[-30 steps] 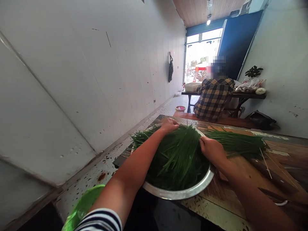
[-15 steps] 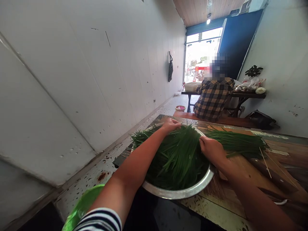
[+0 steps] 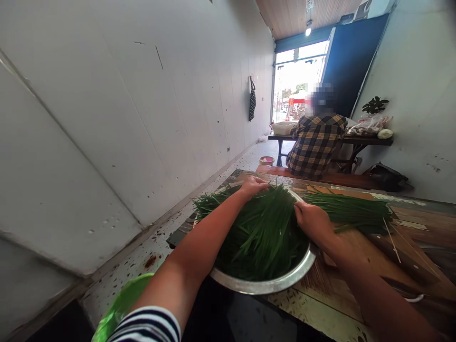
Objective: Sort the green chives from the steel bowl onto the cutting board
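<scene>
A wide metal bowl [image 3: 270, 286] full of long green Chinese chives [image 3: 265, 232] stands in front of me. My left hand [image 3: 254, 186] reaches across to its far side, fingertips pinched on chive ends near the rim. At the bowl's right side, my right hand [image 3: 313, 221] is closed at the rim and appears to grip it; its inner fingers are hidden. Another pile of chives [image 3: 356, 209] lies on the wooden table to the right. More chive ends poke out past the bowl's left side.
Thin sticks [image 3: 392, 240] lie on the table [image 3: 345, 304] at right. A green bag-lined bin [image 3: 123, 304] stands on the floor at lower left. Ahead, a person in a plaid shirt [image 3: 317, 147] sits on a bench, facing another table with a white tub [image 3: 283, 128].
Almost nothing differs. Both hands stay in the same places at the bowl, and the chives lie as before.
</scene>
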{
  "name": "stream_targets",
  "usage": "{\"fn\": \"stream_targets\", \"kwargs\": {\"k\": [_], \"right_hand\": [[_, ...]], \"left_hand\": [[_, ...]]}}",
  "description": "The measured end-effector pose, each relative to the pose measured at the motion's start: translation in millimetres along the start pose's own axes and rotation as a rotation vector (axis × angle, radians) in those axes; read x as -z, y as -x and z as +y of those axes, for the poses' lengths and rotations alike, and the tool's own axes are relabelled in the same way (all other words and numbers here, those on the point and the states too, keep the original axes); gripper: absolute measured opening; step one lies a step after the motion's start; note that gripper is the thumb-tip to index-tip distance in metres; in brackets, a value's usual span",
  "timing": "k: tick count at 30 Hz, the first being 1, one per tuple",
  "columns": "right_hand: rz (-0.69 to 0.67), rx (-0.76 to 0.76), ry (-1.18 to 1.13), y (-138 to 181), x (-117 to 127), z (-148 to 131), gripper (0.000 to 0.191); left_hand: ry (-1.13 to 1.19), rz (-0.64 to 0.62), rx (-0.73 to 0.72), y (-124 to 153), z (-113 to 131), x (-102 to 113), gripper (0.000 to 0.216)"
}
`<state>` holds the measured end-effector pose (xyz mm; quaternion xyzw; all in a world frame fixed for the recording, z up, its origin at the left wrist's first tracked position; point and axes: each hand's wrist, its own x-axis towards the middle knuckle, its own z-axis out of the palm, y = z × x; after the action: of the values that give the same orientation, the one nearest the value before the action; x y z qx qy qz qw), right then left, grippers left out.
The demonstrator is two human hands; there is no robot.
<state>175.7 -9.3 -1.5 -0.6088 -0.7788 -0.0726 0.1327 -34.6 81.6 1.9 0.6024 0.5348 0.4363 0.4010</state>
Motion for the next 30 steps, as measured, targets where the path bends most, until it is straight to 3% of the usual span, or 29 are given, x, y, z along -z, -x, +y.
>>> {"fn": "stream_targets", "kwargs": {"k": [5, 10, 12, 16, 21, 30], "right_hand": [[-0.012, -0.017, -0.007, -1, 0, 0, 0.035], [-0.015, -0.034, -0.019, -1, 1, -1, 0.036], [-0.017, -0.039, -0.022, -1, 1, -1, 0.036], [-0.004, -0.035, -0.024, -1, 0, -1, 0.036], [0.004, -0.038, -0.017, -1, -1, 0, 0.037], [0.009, -0.036, -0.012, -1, -2, 1, 0.035]], "left_hand": [[-0.041, 0.049, -0.017, -4, -4, -6, 0.018], [0.114, 0.017, 0.235, 9, 18, -11, 0.022], [0.093, -0.014, 0.269, 16, 28, -6, 0.025], [-0.264, 0.070, 0.060, 21, 35, 6, 0.030], [-0.564, 0.055, -0.088, 14, 31, 6, 0.025], [-0.724, 0.037, -0.183, 17, 31, -7, 0.026]]}}
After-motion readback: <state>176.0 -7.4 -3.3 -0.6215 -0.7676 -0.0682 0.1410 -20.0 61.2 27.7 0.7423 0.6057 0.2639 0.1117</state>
